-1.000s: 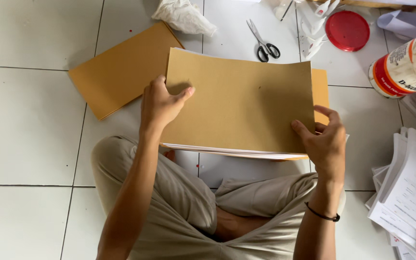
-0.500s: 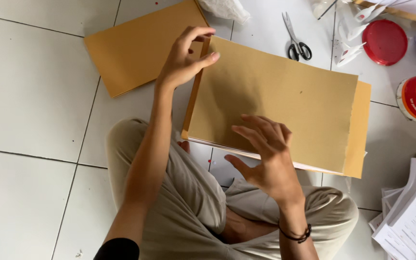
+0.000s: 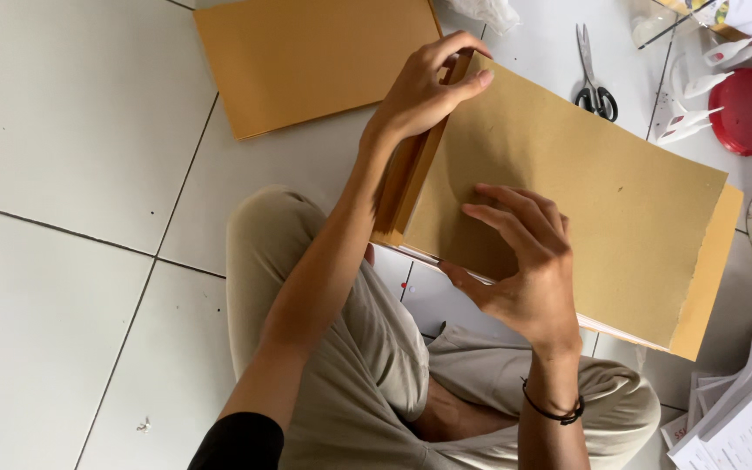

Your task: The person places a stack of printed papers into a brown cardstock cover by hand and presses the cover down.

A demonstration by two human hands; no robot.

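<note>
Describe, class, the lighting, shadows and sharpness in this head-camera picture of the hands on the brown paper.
Head view: soft, even daylight with no harsh glare; the right hand casts a faint shadow on the brown paper sheet; the left hand at its corner is sharp, without motion blur; the white floor tiles look bright but not washed out.

hands [image 3: 472,183] on brown envelope stack [image 3: 585,191], scissors [image 3: 594,78]

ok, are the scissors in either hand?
No, the scissors lie on the floor tile, while both hands rest on the brown paper stack.
</note>
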